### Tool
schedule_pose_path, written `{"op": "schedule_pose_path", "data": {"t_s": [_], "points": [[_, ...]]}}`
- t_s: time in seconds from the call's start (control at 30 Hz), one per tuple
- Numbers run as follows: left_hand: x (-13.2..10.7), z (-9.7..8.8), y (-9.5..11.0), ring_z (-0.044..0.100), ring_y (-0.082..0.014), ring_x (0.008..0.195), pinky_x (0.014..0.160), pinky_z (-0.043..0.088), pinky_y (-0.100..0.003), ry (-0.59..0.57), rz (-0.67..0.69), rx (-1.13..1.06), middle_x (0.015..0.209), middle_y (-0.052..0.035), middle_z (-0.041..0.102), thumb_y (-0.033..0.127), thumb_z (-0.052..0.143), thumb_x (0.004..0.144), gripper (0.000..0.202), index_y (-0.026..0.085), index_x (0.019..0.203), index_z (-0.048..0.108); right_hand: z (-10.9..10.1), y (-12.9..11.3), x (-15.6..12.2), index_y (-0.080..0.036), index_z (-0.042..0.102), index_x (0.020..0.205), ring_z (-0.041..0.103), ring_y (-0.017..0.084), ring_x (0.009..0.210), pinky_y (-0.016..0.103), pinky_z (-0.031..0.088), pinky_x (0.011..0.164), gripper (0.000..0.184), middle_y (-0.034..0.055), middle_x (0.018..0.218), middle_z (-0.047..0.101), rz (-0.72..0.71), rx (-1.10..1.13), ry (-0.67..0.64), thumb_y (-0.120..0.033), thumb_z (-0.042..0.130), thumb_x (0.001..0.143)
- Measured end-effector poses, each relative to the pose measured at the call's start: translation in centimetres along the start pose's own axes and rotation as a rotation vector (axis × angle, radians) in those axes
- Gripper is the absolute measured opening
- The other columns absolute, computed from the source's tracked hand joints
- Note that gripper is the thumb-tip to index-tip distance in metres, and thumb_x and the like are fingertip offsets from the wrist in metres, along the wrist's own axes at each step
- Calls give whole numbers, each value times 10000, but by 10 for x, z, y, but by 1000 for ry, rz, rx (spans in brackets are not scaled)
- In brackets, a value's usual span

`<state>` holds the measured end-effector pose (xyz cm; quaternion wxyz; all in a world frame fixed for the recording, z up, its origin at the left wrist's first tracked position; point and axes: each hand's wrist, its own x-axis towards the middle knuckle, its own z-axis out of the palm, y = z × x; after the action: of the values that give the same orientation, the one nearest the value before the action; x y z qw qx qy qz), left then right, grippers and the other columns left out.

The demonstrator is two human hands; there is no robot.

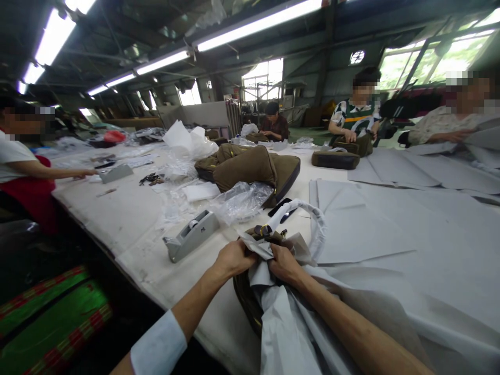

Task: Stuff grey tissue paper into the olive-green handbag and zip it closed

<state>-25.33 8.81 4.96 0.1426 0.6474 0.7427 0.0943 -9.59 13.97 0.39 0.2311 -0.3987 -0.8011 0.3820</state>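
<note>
A dark olive handbag (242,294) stands at the table's front edge, right in front of me. Its raised handle (319,225) is wrapped in white material. Grey-white paper (283,325) is bunched in the bag's opening and spills over its front. My left hand (235,259) is closed at the left rim of the opening, its fingertips partly hidden by bag and paper. Opposite it, my right hand (284,262) pinches the crumpled paper. A grey tape dispenser (193,235) sits left of the bag, and a dark phone (282,209) lies behind it.
Large paper sheets (363,221) cover the table's right side. Olive bags (250,169) and clear plastic (246,200) are piled ahead. Co-workers sit across the table and one person stands at left. A green plaid-trimmed bag (58,317) lies below the left edge.
</note>
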Motion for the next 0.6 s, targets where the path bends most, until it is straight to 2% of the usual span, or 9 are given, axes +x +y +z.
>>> {"op": "schedule_pose_path", "data": {"t_s": [0.1, 0.23, 0.3, 0.37, 0.47, 0.6], "points": [[-2, 2, 2, 642, -267, 989, 751, 478, -292, 48, -45, 67, 997, -97, 702, 338, 443, 843, 297, 192, 974, 665, 2, 1, -2, -168, 616, 828, 629, 197, 857, 236, 434, 713, 228, 49, 881, 691, -21, 27, 12, -64, 459, 700], [-24, -14, -1, 645, -339, 920, 728, 469, -388, 92, -68, 194, 976, -150, 685, 241, 449, 812, 268, 160, 976, 645, 0, 9, -6, -152, 593, 794, 613, 210, 802, 260, 428, 690, 144, 74, 815, 675, 114, 30, 152, -106, 471, 731], [-37, -26, -4, 653, -323, 831, 692, 456, -386, 104, -62, 234, 843, -135, 686, 203, 418, 809, 225, 154, 861, 631, -2, 13, -9, -141, 589, 839, 606, 226, 831, 284, 429, 718, 175, 99, 848, 670, 203, 34, 238, -102, 451, 740], [-44, -32, -5, 649, -261, 774, 687, 444, -338, 115, -31, 236, 764, -84, 671, 185, 411, 807, 180, 170, 803, 590, -4, 15, -11, -136, 585, 880, 603, 238, 877, 299, 428, 754, 213, 114, 899, 667, 252, 46, 292, -91, 422, 750], [-37, -24, 2, 641, -187, 776, 692, 434, -271, 122, 29, 208, 798, -28, 668, 210, 417, 831, 146, 197, 857, 560, -4, 14, -15, -143, 585, 892, 607, 228, 906, 280, 434, 767, 235, 102, 927, 669, 241, 68, 303, -79, 402, 759], [-8, 0, 18, 654, -241, 839, 674, 451, -304, 122, 38, 199, 904, -74, 685, 336, 428, 862, 223, 191, 933, 583, -2, 9, -18, -148, 598, 913, 621, 210, 905, 259, 450, 774, 267, 83, 917, 679, 174, 59, 269, -63, 399, 756]]}}
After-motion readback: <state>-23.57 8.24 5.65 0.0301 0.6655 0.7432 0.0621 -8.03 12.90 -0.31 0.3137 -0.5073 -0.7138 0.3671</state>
